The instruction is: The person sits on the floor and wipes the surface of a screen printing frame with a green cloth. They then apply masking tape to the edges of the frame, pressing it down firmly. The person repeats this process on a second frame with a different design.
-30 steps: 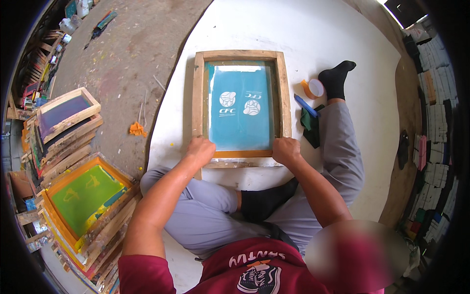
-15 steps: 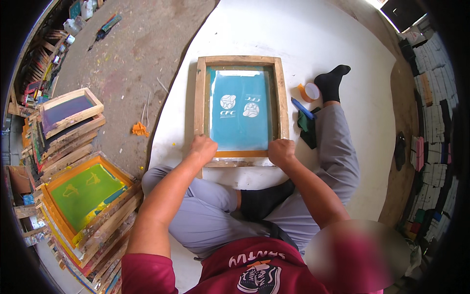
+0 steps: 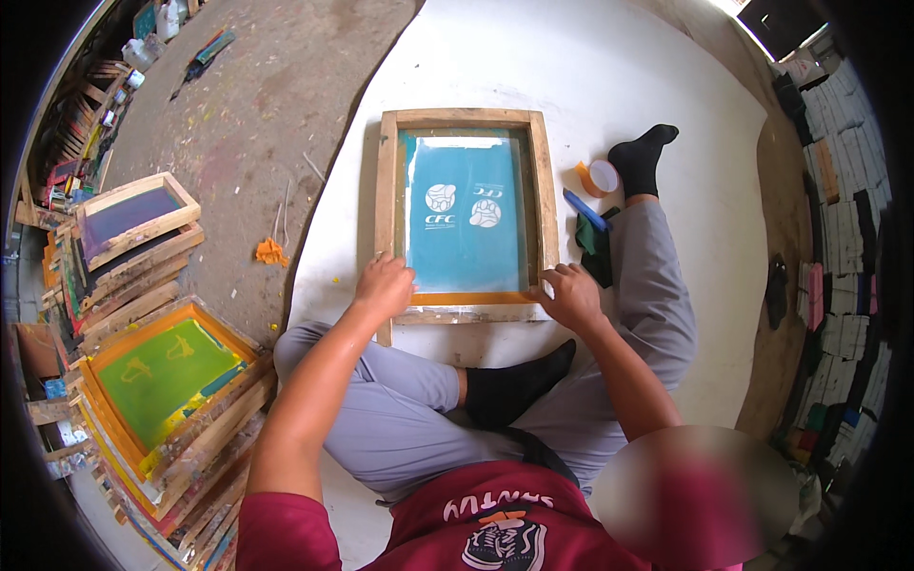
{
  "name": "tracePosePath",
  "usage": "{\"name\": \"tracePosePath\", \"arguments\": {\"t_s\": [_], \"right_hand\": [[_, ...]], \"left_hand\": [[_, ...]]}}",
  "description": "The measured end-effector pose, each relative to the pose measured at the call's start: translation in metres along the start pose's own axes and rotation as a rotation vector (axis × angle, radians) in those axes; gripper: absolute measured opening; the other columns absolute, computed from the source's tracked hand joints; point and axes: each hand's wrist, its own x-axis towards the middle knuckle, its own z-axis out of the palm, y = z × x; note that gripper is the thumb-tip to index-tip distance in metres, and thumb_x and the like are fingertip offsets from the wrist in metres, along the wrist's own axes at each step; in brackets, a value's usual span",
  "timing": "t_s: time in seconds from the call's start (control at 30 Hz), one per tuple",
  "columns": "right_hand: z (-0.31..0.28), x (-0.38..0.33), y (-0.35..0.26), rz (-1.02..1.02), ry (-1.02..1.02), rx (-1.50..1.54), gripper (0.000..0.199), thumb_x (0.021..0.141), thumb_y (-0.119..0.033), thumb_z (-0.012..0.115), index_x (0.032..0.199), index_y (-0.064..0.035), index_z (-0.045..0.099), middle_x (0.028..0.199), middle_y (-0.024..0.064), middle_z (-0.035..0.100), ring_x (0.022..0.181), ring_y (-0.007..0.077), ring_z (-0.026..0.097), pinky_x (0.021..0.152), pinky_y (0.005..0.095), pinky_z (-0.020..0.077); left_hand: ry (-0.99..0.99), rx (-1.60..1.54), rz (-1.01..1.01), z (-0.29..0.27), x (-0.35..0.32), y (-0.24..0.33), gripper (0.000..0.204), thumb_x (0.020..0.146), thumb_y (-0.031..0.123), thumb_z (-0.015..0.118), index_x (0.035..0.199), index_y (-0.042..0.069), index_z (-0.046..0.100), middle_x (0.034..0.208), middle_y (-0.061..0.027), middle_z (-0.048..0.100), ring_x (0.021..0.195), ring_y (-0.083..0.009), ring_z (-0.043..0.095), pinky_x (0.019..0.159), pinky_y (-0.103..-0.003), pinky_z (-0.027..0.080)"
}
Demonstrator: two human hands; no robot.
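Head view looks down on a person seated on a white sheet (image 3: 590, 67) spread over a bare dirt floor (image 3: 276, 86), legs folded, one black-socked foot stretched out to the right. Stacks of wooden screen frames (image 3: 143, 285) line the left edge of the room, the nearest carrying a green mesh (image 3: 162, 376); shelves of stacked goods run down the right wall. A wooden printing screen (image 3: 386, 190) with teal mesh lies flat on the sheet directly before the person's knees, its long axis running straight away from the body, its near short rail closest to the lap. The left hand (image 3: 384, 285) rests on the near-left corner, fingers curled down and pressing on the frame; the right hand (image 3: 569, 295) presses the near-right corner, fingers bent over the rail. Just right of the screen lie a roll of tape (image 3: 600, 176), a blue-handled tool (image 3: 584, 209) and a dark green cloth (image 3: 595, 249), beside the outstretched leg.
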Motion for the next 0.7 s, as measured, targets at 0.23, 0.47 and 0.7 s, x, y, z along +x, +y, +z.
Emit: {"name": "tracePosePath", "arguments": {"t_s": [0.23, 0.47, 0.7], "right_hand": [[0.036, 0.003, -0.033, -0.367, -0.129, 0.144, 0.060, 0.077, -0.040, 0.087, 0.124, -0.0070, 0.071, 0.115, 0.0124, 0.071, 0.113, 0.0339, 0.065, 0.100, 0.0438, 0.0535], [0.048, 0.004, -0.030, -0.310, -0.299, 0.025, 0.065, 0.075, -0.039, 0.088, 0.131, -0.0127, 0.067, 0.115, 0.0112, 0.067, 0.117, 0.0334, 0.063, 0.101, 0.0449, 0.0542], [0.056, 0.004, -0.014, -0.275, -0.307, -0.034, 0.057, 0.078, -0.038, 0.087, 0.121, -0.0068, 0.066, 0.118, 0.0129, 0.067, 0.118, 0.0335, 0.064, 0.098, 0.0451, 0.0577]], "left_hand": [[0.069, -0.344, 0.166, 0.012, -0.013, 0.045, 0.060, 0.075, 0.044, 0.090, 0.120, 0.008, 0.074, 0.121, -0.0099, 0.068, 0.119, -0.0298, 0.063, 0.101, -0.045, 0.054], [-0.001, -0.208, 0.202, 0.031, -0.015, 0.045, 0.050, 0.074, 0.039, 0.091, 0.108, 0.007, 0.072, 0.114, -0.0087, 0.065, 0.118, -0.0311, 0.062, 0.098, -0.045, 0.057], [-0.012, -0.113, 0.219, 0.027, -0.016, 0.035, 0.051, 0.075, 0.038, 0.090, 0.109, 0.005, 0.072, 0.112, -0.0102, 0.067, 0.111, -0.0317, 0.066, 0.092, -0.045, 0.058]]}}
